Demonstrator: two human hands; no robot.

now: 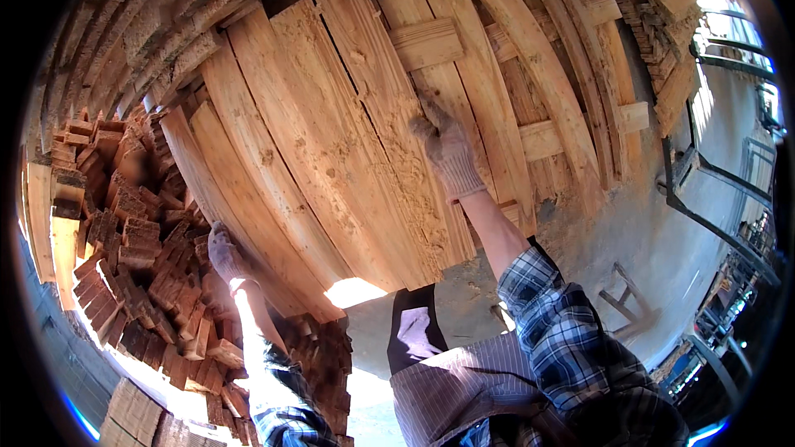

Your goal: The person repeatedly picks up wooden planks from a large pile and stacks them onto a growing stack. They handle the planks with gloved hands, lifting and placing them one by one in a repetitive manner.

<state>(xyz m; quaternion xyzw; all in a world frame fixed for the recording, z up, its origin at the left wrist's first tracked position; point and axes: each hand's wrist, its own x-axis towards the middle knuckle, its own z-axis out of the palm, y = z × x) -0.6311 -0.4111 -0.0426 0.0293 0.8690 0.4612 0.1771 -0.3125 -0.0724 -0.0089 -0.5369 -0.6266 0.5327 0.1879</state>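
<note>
Both my hands wear light knit gloves. At the near left, my left hand (228, 257) grips the outer edge of a narrow wooden plank (211, 182), the leftmost of a row. Its fingers are partly hidden against the wood. Farther away and to the right, my right hand (449, 149) rests on the right edge of a wide plank (364, 50), thumb and fingers apart. Between my hands lie wide pale boards (298, 132), side by side and strewn with sawdust. The plank near my left hand looks slightly smeared by motion.
Stacked board ends (157, 25) rise along the far left. Below them is a heap of short reddish wood blocks (157, 257). Crosspieces (542, 141) lie among long planks on the right. Dark metal frames (720, 174) stand on the concrete floor (596, 257).
</note>
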